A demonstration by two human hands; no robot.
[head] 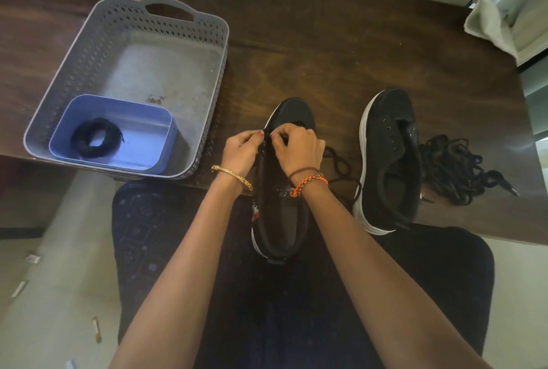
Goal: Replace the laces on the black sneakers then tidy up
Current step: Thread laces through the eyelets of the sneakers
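1. A black sneaker is held at the near edge of the dark wooden tabletop, its toe resting on the wood and its heel overhanging the lap of the seated person.
2. The left hand is curled against the left side of the eyelet row near the toe, with the fingertips pinched at the eyelets; what exactly is pinched cannot be told.
3. The right hand is curled over the right side of the same eyelet row, fingers bent tightly; a black lace is seen trailing out from beneath this hand across the tabletop toward the second shoe.
4. A gold bangle is worn on the left wrist, and an orange braided band on the right wrist.
5. A second black sneaker with a white sole is set on the tabletop to the right, unlaced, its eyelets bare.
6. A loose heap of black laces is lying just right of that second sneaker.
7. A grey perforated basket is placed at the left of the tabletop; a small blue tray is seated in its near corner.
8. A coiled black lace is lying inside the blue tray.
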